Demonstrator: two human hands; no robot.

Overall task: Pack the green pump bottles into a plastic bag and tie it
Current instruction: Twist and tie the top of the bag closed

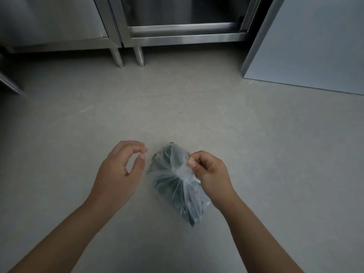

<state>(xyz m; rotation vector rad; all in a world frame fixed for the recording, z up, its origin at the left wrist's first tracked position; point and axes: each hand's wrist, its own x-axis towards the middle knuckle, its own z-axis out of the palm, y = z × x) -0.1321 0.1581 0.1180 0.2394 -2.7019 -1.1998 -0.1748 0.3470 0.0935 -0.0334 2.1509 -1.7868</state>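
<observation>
A thin clear plastic bag (173, 186) lies on the grey floor in front of me, its mouth gathered into a twisted bunch near its middle. Dark green pump bottles (167, 191) show dimly through the film; how many there are cannot be told. My right hand (208, 172) pinches the gathered neck of the bag between thumb and fingers. My left hand (122, 166) hovers just left of the bag, apart from it, fingers curled loosely with nothing in them.
Stainless steel cabinets on short legs (118, 58) stand along the far side. A tall grey panel (307, 42) rises at the right. A metal leg (9, 83) slants in at the far left. Grey floor (197, 107) stretches between them and the bag.
</observation>
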